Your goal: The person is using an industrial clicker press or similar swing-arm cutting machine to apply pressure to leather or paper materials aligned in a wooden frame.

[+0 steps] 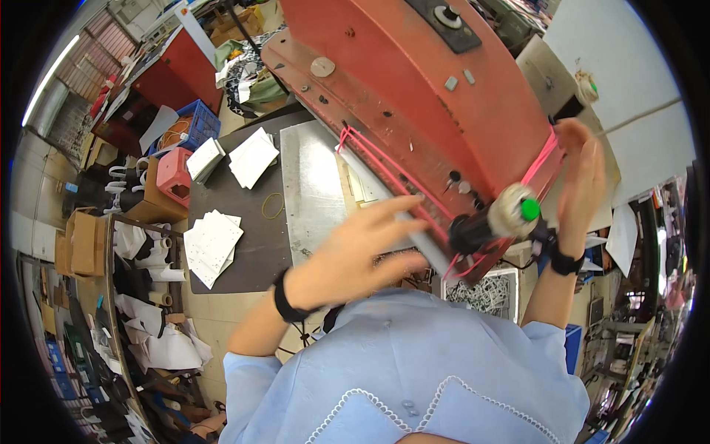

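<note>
A large red machine [473,96] takes up the upper middle, with pink cord [392,172] stretched along its edge and round its side. My left hand [362,251] hovers over the front edge of the metal plate [314,185], fingers apart and slightly blurred, holding nothing visible. My right hand [580,177] is raised at the machine's right side, its fingers extended close to the pink cord there; whether they touch it I cannot tell. Between my hands stands a cylindrical part wrapped in pale material with a green end [518,211], above a black knob [467,235].
Stacks of white cards [213,246] lie on the dark tabletop [255,200], beside a yellow rubber band [274,206]. Small metal pieces fill a white tray [484,294] near my body. Left stand a pink stool [174,176], a blue crate [198,129] and a shelf of rolls.
</note>
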A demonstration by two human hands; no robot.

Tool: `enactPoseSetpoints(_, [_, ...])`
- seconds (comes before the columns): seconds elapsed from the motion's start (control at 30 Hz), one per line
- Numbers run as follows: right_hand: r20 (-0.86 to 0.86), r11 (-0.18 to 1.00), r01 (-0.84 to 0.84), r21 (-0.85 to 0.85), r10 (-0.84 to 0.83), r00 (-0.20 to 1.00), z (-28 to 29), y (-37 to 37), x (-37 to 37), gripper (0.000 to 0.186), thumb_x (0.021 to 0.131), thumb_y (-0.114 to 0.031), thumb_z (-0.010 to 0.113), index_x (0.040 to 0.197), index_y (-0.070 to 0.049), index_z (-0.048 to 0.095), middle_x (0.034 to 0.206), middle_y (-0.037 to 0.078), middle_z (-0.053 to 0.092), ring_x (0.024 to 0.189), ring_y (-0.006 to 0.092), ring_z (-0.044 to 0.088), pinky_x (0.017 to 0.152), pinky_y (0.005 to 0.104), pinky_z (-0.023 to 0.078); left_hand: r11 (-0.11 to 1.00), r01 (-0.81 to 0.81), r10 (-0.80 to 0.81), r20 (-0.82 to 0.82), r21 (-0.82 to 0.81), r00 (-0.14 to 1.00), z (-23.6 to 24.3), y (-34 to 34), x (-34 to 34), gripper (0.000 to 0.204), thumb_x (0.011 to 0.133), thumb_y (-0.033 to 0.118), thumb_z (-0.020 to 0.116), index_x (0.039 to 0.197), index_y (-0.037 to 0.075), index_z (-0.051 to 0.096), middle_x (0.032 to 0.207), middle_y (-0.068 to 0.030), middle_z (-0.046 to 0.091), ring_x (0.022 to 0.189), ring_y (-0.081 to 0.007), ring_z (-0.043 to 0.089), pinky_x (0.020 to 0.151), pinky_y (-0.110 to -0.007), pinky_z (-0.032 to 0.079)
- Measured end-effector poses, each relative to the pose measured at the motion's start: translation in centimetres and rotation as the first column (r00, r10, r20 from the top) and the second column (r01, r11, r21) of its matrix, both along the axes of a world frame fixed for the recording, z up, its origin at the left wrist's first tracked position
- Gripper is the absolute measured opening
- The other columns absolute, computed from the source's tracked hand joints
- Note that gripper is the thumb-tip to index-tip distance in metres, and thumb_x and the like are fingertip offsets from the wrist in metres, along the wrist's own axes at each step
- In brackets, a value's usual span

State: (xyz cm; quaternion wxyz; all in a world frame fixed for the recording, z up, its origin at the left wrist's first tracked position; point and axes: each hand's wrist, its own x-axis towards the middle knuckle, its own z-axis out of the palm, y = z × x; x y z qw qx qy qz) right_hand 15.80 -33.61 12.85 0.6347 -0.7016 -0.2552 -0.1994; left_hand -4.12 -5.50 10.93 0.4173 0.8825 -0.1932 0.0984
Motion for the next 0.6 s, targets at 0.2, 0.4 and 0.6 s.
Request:
enactPoseSetpoints(0.2, [-0.186, 0.839, -0.296, 0.457, 0.415, 0.890, -2.3, 3.1, -4.5, 0.066, 0.104, -0.056, 0.032, 0.121, 0.003, 0.055, 0.097, 0.009, 0.062, 0.088, 0.0188, 0.060, 0.084, 0.0324, 0.047, 0.913, -0.282, 0.305, -0.034, 0.294, 0.952, -5.5, 3.8, 3.5, 0.031, 0.090, 0.026, 0.068, 0.112, 0.003, 0.065, 0.122, -0.0156, 0.064, 0.110, -0.0345, 0.061, 0.092, -0.041, 0.050])
enactPoseSetpoints(0.4, [-0.234, 0.853, -0.031, 0.520, 0.178, 0.956, -1.9, 0.8, 2.2, 0.057, 0.107, -0.047, 0.033, 0.122, 0.004, 0.054, 0.108, 0.012, 0.063, 0.095, 0.0199, 0.060, 0.090, 0.0334, 0.048, 0.755, -0.354, 0.273, 0.225, 0.552, 0.935, -9.4, 3.2, 7.1, 0.033, 0.088, 0.027, 0.069, 0.108, 0.002, 0.061, 0.118, -0.0154, 0.064, 0.108, -0.0316, 0.061, 0.088, -0.038, 0.052])
enactPoseSetpoints(0.6, [0.202, 0.926, 0.377, 0.011, -0.371, 0.906, -5.4, 1.7, 1.7, 0.049, 0.097, -0.018, 0.061, 0.139, 0.001, 0.045, 0.143, 0.016, 0.043, 0.125, 0.0263, 0.048, 0.105, 0.0386, 0.039, 0.539, -0.341, 0.141, 0.317, 0.770, 0.938, -11.4, 3.1, 7.2, 0.030, 0.091, 0.022, 0.062, 0.113, 0.001, 0.056, 0.113, -0.0167, 0.063, 0.101, -0.0275, 0.064, 0.075, -0.034, 0.057])
